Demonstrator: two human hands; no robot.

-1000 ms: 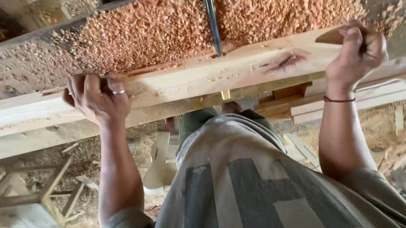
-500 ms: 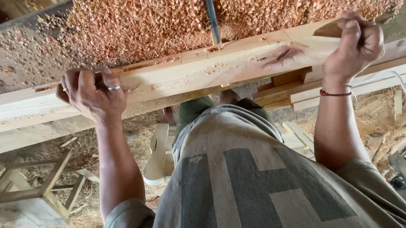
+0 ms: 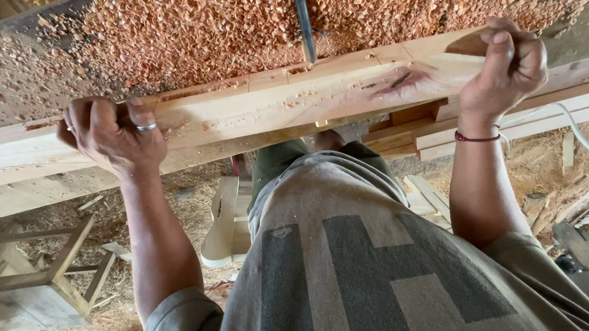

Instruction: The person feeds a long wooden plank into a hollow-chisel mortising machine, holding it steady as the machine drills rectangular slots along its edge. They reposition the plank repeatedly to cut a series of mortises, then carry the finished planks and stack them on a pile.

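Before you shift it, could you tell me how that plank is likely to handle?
The plank looks thick and solid, so probably stiff and fairly heavy. The left hand and right hand grip it far apart. Loose shavings could make it slide easily.

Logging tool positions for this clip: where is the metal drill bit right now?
In the head view the metal drill bit hangs top centre over the wood shavings, its tip at the far edge of the wooden beam, between the left hand and right hand.
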